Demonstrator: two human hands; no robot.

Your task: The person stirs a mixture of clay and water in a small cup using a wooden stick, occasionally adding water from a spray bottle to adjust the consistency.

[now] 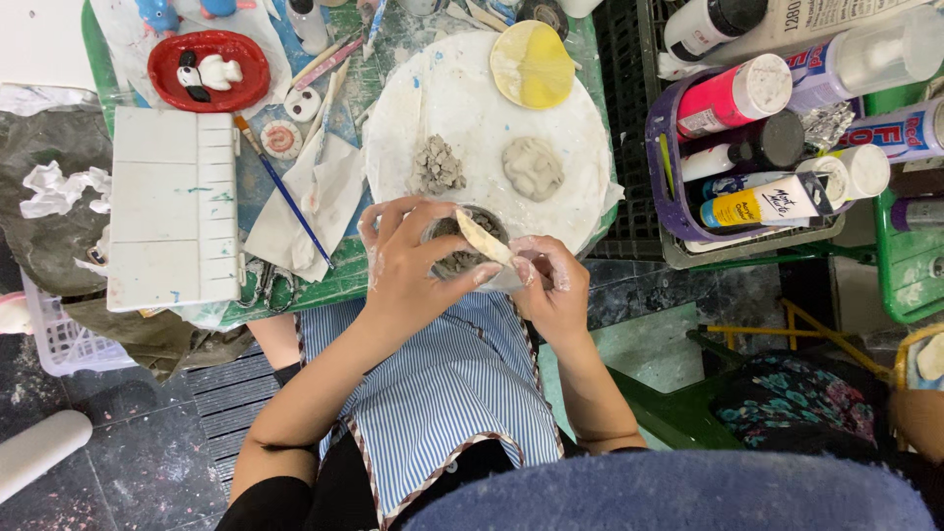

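Note:
My left hand (408, 267) cups a small grey clay bowl (462, 246) at the near edge of a round white board (472, 108). My right hand (551, 285) holds a flat pale wooden tool (482, 239) laid across the bowl's rim. Both hands are smeared with clay. On the board lie a rough crumbly lump of grey clay (437, 165) and a smoother rounded lump (533, 167). A yellow and cream disc (532, 64) rests on the board's far edge.
A white rectangular palette (172, 206) and a blue-handled brush (285, 192) lie at left, near a red dish (208, 69) with small figures. Baskets at right hold several paint bottles (757, 147). Another person's arm (919, 413) shows at the lower right.

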